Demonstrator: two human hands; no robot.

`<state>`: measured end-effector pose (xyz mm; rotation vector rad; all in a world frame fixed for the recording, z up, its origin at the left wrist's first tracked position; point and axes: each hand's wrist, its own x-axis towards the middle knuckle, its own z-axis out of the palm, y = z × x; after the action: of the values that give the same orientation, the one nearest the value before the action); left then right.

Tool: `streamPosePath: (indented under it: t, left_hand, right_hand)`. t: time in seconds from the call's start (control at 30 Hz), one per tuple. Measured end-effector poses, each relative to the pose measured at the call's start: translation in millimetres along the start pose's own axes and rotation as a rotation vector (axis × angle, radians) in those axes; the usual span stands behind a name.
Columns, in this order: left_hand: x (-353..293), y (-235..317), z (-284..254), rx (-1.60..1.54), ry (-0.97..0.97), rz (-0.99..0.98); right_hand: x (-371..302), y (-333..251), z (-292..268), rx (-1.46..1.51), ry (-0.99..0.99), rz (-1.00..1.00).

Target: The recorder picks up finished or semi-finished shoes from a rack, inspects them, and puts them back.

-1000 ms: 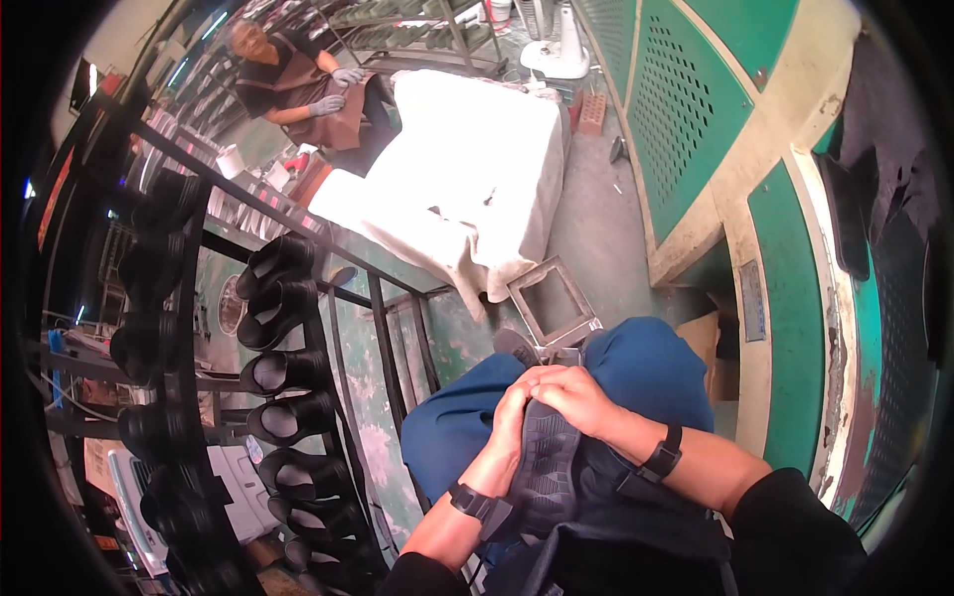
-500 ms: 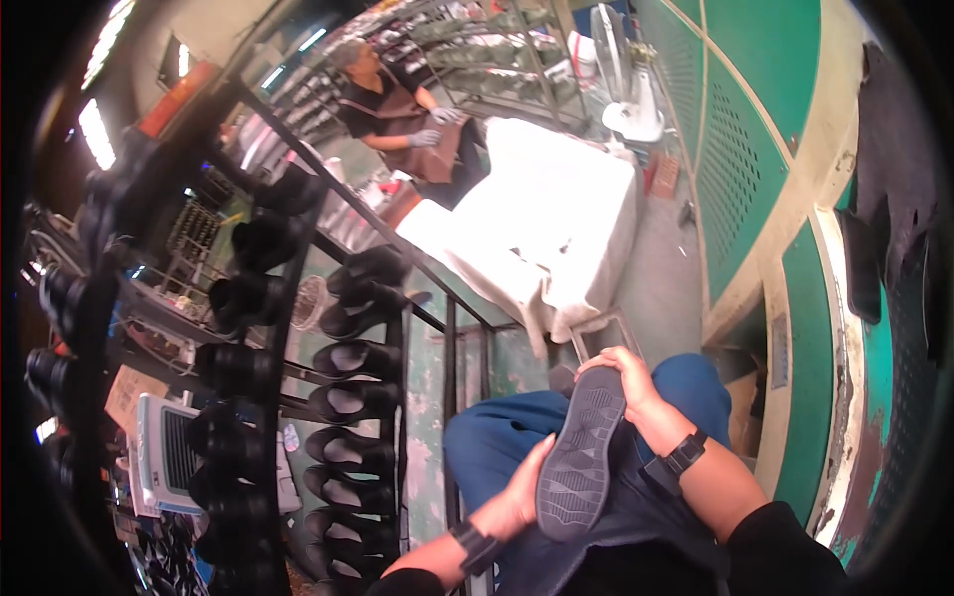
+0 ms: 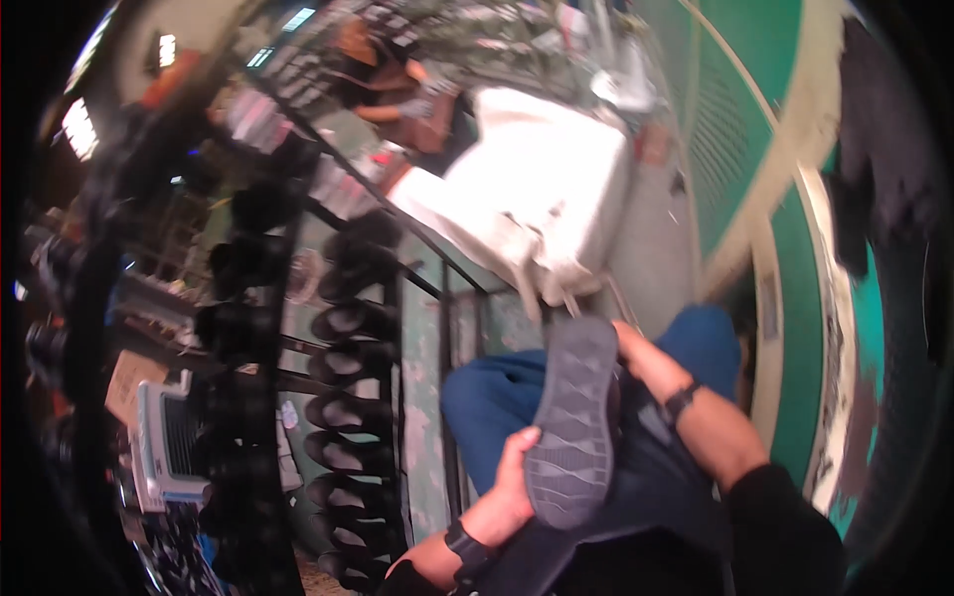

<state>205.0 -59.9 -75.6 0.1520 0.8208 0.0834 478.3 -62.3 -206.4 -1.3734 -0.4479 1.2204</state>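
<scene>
A dark shoe [image 3: 574, 422] is held over my lap, its patterned grey-black sole turned up toward me and its upper hidden beneath. My left hand [image 3: 509, 484] grips one side of it near the lower end, the thumb lying along the sole's edge. At the upper right side my right hand [image 3: 636, 350] holds the shoe, most of its fingers hidden behind the sole. Both wrists carry dark bands. Below the shoe are my blue trousers [image 3: 487, 402].
On the left stands a dark metal rack [image 3: 444, 348] with rows of black shoes [image 3: 348, 407]. Ahead is a table under a white cloth [image 3: 547, 169], with a seated, gloved co-worker [image 3: 412, 94] behind it. Green panels [image 3: 730, 149] and a hanging dark cloth [image 3: 879, 129] line the right.
The shoe has come up closer to the view and stands more upright. My right hand has slid from its top end to behind its right side. The whole view has shifted and blurred.
</scene>
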Motion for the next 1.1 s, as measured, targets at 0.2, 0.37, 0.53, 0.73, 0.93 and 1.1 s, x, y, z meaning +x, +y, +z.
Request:
streamPosePath:
  t: [0.2, 0.37, 0.53, 0.73, 0.93, 1.1]
  left_hand:
    - [-19.3, 39.7, 25.4, 0.111, -0.784, 0.674]
    - [-47.5, 57.3, 27.4, 0.116, -0.684, 0.882]
    - [-82.4, 40.3, 6.2, 0.231, -0.466, 0.862]
    - [-132.5, 18.8, -39.4, 1.290, 0.328, 1.487]
    - [-141.7, -28.2, -21.7, 1.394, 0.687, 1.088]
    - [-184.3, -57.7, -90.1, 1.408, 1.023, 0.533]
  right_hand:
    - [-65.6, 26.9, -41.6, 0.677, -0.607, 0.224]
    - [-42.3, -30.3, 9.6, 0.719, -0.435, 0.184]
    - [57.2, -114.4, 62.3, 0.905, -0.299, -0.064]
    - [-47.4, -61.3, 121.6, 0.206, -0.891, 0.486]
    - [-131.6, -29.7, 186.2, 0.125, -0.960, 0.556]
    - [-127.1, -12.1, 191.4, -0.264, -1.262, 0.549]
